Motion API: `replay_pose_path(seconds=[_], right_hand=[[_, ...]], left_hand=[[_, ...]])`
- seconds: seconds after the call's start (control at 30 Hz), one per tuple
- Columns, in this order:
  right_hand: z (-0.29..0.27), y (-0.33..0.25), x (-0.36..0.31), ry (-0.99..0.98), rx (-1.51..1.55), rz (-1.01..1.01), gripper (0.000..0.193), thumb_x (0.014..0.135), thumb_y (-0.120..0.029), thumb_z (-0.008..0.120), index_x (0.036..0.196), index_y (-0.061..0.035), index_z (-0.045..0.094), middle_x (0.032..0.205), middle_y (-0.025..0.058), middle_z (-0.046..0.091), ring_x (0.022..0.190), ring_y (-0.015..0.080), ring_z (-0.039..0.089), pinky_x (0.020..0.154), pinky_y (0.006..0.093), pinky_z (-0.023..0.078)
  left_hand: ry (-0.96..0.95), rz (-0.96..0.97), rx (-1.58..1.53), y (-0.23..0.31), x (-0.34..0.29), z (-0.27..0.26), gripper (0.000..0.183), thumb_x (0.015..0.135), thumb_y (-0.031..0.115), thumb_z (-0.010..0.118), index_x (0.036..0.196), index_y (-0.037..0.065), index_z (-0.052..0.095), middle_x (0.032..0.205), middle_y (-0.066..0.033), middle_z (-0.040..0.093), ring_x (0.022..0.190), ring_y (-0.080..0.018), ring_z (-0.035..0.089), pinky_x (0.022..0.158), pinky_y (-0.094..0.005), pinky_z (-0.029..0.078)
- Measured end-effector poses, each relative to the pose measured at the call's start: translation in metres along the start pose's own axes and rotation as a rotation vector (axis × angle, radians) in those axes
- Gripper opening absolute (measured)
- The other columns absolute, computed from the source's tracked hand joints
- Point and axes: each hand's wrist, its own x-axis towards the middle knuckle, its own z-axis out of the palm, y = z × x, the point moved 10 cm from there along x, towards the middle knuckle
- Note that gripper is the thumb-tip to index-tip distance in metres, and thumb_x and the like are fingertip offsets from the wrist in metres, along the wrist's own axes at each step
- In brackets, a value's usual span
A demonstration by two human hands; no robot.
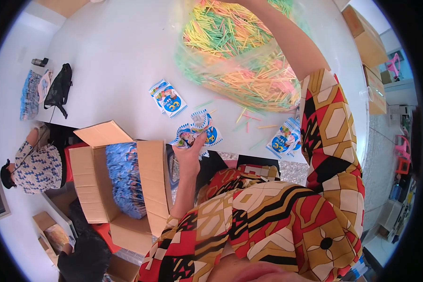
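Observation:
My left hand (pixel 190 152) is closed around a crumpled blue-and-white packet (pixel 189 136) near the table's front edge. Another printed packet (pixel 213 135) lies against it on the right; whether the fingers grip that one too is unclear. My right arm stretches across a big clear plastic bag (pixel 197 70) filled with thin straw-like sticks (pixel 221 28) in yellow, green and pink. Only a sliver of my right hand (pixel 239 2) shows at the upper edge, its fingers cut off. More packets (pixel 168 98) lie beyond my left hand, and others (pixel 285 137) rest beside my right sleeve.
Loose sticks (pixel 247 123) are scattered before the bag. Left of me stands an open carton (pixel 90 188) packed with blue packets (pixel 124 178). A black mesh bag (pixel 58 91) lies on the white table (pixel 113 51). Two other people sit at left; closed boxes (pixel 365 40) stand at right.

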Motion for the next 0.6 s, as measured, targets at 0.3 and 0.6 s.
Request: replay_pose_path(seconds=[0.3, 0.6], right_hand=[[0.046, 0.007, -0.086, -0.230, -0.065, 0.127, 0.020, 0.080, -0.012, 0.054, 0.097, -0.0034, 0.052, 0.078, 0.0118, 0.060, 0.068, 0.0246, 0.059, 0.071, 0.0339, 0.046], [0.077, -0.017, -0.105, -0.269, -0.378, 0.314, 0.031, 0.076, -0.029, 0.063, 0.091, -0.0027, 0.055, 0.085, 0.0141, 0.060, 0.089, 0.0307, 0.060, 0.071, 0.0400, 0.048]], left_hand=[[-0.034, -0.038, 0.030, -0.003, -0.003, 0.005, 0.046, 0.071, -0.008, 0.069, 0.112, 0.000, 0.052, 0.103, -0.0085, 0.062, 0.093, -0.0160, 0.061, 0.082, -0.0300, 0.048], [-0.070, -0.031, 0.005, -0.009, -0.003, 0.008, 0.045, 0.072, -0.007, 0.069, 0.113, 0.001, 0.051, 0.103, -0.0080, 0.061, 0.092, -0.0155, 0.061, 0.081, -0.0294, 0.048]])
